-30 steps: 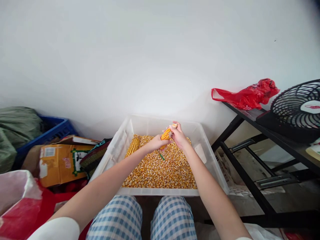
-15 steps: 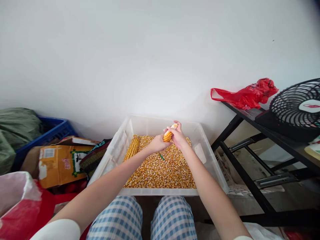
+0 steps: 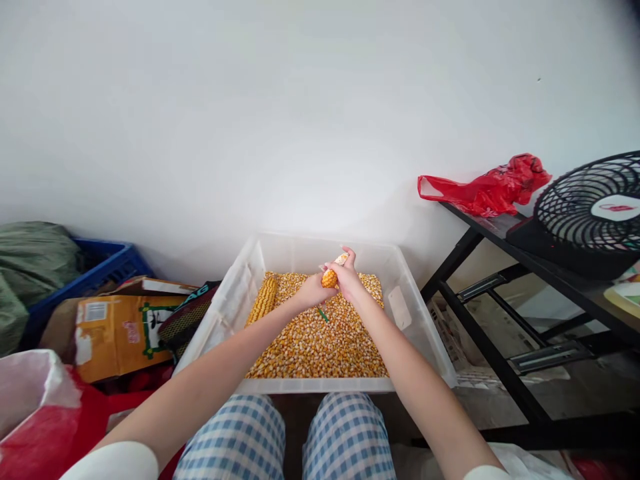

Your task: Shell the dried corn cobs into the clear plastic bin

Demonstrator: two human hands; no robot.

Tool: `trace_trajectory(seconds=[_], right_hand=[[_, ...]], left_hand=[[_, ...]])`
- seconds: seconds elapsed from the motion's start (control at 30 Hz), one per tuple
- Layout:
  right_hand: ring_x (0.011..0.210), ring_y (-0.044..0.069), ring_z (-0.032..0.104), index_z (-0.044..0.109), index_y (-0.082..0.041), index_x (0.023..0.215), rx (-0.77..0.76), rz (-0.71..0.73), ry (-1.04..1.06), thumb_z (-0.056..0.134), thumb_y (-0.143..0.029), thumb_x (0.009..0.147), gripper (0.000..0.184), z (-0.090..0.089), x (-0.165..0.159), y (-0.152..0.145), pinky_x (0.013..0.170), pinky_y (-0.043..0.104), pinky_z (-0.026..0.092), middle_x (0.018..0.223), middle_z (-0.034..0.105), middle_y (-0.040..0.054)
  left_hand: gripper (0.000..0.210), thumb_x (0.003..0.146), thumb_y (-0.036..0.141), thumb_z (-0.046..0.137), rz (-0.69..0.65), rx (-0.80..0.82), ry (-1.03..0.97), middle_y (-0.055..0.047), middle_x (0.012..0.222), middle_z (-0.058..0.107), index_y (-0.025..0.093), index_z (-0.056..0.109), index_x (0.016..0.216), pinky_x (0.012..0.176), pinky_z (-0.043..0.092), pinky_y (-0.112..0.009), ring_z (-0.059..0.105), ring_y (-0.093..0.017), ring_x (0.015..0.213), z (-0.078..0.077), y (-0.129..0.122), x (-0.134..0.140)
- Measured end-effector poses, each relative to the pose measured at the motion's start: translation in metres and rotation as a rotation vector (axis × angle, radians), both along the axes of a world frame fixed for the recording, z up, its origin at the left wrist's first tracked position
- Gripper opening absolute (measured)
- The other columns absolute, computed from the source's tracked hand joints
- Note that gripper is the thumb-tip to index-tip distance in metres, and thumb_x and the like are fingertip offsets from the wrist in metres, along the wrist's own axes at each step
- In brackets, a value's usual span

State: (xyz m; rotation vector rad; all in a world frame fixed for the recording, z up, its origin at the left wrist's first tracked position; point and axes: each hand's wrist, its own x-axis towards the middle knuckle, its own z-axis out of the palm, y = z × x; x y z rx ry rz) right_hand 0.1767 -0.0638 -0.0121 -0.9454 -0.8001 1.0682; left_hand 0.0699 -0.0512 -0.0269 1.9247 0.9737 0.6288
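Observation:
Both my hands are closed around one corn cob [image 3: 329,278], above a translucent plastic bin [image 3: 320,385]. Yellow kernels cover its near end, while the far end looks partly bare and pale. My left hand [image 3: 313,292] grips it from the left. From the right, my right hand [image 3: 349,279] holds it with the thumb laid along the cob. Loose corn kernels [image 3: 320,347] spread across the bin's floor below. Full ears of corn [image 3: 263,300] lie along the bin's left side. A small green strip [image 3: 323,315] rests on the kernels.
To the right, a black metal-framed table [image 3: 490,233] carries a red plastic bag [image 3: 493,190] and a black fan [image 3: 590,203]. Left of the bin are a cardboard box [image 3: 117,333], a blue crate [image 3: 113,263] and a red-and-white bag [image 3: 50,407]. A white wall [image 3: 300,120] stands behind.
My hands and the cob have shifted slightly left, and the cob's near end now points more toward me. The view has turned a little. The bin's contents look the same.

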Motion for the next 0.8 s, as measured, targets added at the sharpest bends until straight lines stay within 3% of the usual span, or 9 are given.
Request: trace_trajectory(seconds=[0.17,0.3,0.47,0.67,0.8], right_hand=[[0.05,0.008,0.053,0.028,-0.03,0.106,-0.133,0.044,0.053,0.052,-0.01,0.058,0.057,-0.026,0.002,0.004,0.047,0.02,0.044,0.063,0.047,-0.0103],[0.047,0.008,0.051,0.029,-0.03,0.106,-0.199,0.115,0.117,0.048,-0.01,0.057,0.056,-0.029,0.002,0.004,0.044,0.018,0.041,0.063,0.047,-0.0098],[0.058,0.011,0.057,0.033,-0.03,0.105,-0.12,0.157,0.206,0.053,-0.019,0.063,0.048,-0.023,0.007,0.011,0.051,0.023,0.047,0.072,0.053,-0.0065],[0.061,0.01,0.059,0.032,-0.03,0.111,-0.079,0.15,0.034,0.065,-0.017,0.058,0.064,-0.029,0.008,0.012,0.056,0.024,0.049,0.078,0.054,-0.0055],[0.068,0.013,0.062,0.031,-0.032,0.114,-0.045,0.358,0.119,0.062,-0.014,0.062,0.064,-0.021,0.014,0.007,0.062,0.028,0.05,0.077,0.055,-0.0054]], left_hand=[[0.018,0.062,0.027,0.055,-0.108,-0.329,-0.032,0.003,0.049,0.047,0.015,0.048,0.072,0.039,0.037,-0.02,0.045,-0.009,0.039,-0.022,0.003,-0.001],[0.019,0.065,0.031,0.054,-0.146,-0.504,-0.134,0.004,0.047,0.046,0.015,0.047,0.072,0.036,0.032,-0.019,0.042,-0.008,0.036,-0.032,0.005,-0.007],[0.021,0.064,0.03,0.057,-0.149,-0.481,-0.227,0.003,0.049,0.048,0.015,0.047,0.072,0.038,0.034,-0.019,0.045,-0.009,0.04,-0.024,0.008,-0.007],[0.027,0.061,0.029,0.061,-0.142,-0.386,-0.162,0.005,0.052,0.046,0.016,0.047,0.08,0.039,0.036,-0.019,0.046,-0.008,0.041,-0.021,0.014,-0.007],[0.025,0.062,0.031,0.062,-0.205,-0.476,-0.151,0.004,0.052,0.047,0.016,0.047,0.076,0.041,0.038,-0.021,0.047,-0.009,0.042,-0.018,0.019,-0.013]])
